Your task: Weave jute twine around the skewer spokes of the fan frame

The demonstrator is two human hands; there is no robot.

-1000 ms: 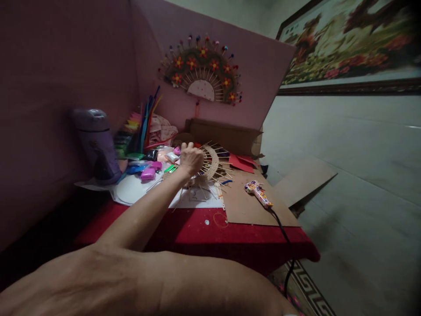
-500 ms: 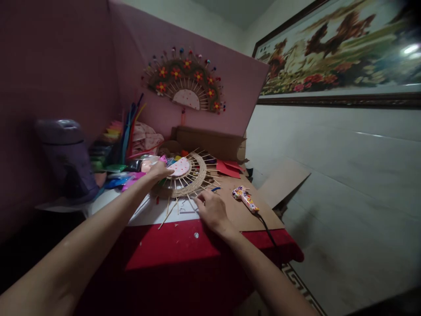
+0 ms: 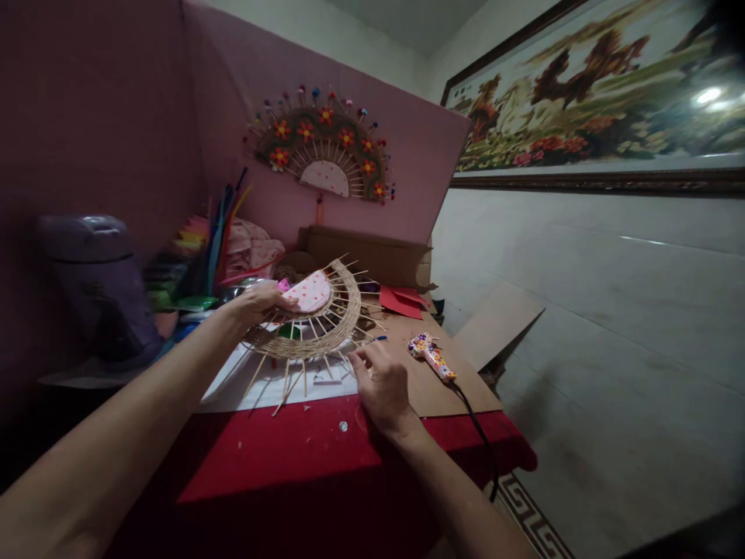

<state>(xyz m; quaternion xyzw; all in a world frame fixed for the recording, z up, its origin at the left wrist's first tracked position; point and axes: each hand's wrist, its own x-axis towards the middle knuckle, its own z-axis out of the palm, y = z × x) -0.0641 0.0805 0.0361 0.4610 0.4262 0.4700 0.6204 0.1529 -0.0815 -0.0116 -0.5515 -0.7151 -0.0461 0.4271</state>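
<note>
My left hand (image 3: 265,303) grips a handmade fan (image 3: 343,318) by its spotted half-round centre (image 3: 310,292), thumb on top. The fan has thin wooden sticks spreading out and a band of twine woven across them. It is held tilted above the table. At the lower right of the fan, my right hand (image 3: 381,384) is closed, thumb and fingertips pinched together near the stick ends. Whatever those fingers hold is too small to make out. Below the fan, a few loose sticks (image 3: 280,400) lie by a white sheet (image 3: 226,388).
A flower-patterned glue gun (image 3: 431,357) with a black cord lies on cardboard (image 3: 466,396) at right. Red paper (image 3: 403,303) is behind it. A purple bottle (image 3: 98,287) stands left, beside craft supplies. A finished, flower-decorated fan (image 3: 326,147) hangs on the pink board.
The fan has come left and nearer to me in my left hand, lifted off the craft supplies. My right hand has shifted slightly right and down, still pinched.
</note>
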